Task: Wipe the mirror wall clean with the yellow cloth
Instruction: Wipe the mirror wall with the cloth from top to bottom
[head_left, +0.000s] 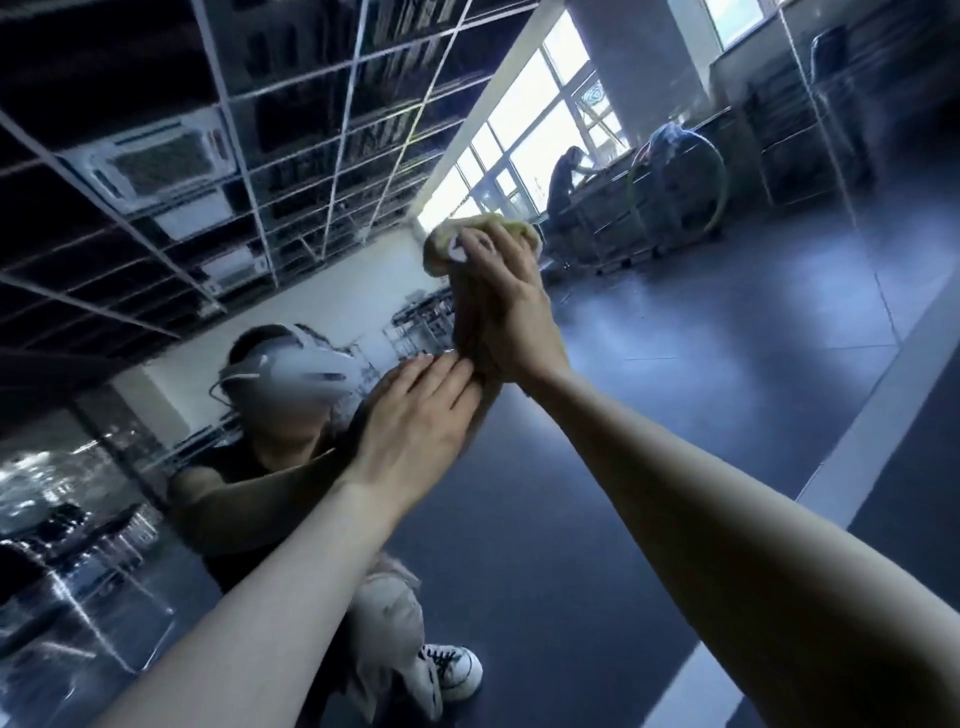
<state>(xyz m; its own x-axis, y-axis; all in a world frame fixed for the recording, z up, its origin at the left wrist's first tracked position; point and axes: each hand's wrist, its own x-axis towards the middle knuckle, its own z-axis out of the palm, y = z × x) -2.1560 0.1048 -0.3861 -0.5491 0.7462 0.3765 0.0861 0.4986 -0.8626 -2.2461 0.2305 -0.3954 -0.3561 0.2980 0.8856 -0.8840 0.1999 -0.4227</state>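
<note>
The yellow cloth (517, 228) is bunched up and gripped by the right hand (511, 312), then pressed high on the mirror wall (701, 389) for rubbing. The left hand (415, 415) is laid flat on the glass, fingers straight, probably to keep steady.

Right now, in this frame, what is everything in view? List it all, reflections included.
mirror wall: one, dark and reflective, fills the view ahead
yellow cloth: one, yellow-green, bunched against the mirror, upper centre
air-conditioning unit: one, white, reflected in the ceiling grid, upper left
windows: one row, bright, reflected top centre
hoop: one plainly seen, green, reflected upper right
seated person: one, dark silhouette, reflected beside the windows
headset: one, white, on the wearer's reflection, left of centre
sneaker: one, white with dark laces, reflected bottom centre
left hand: one, fingers straight, flat on the mirror below the cloth
right hand: one, holds the cloth against the mirror
</note>
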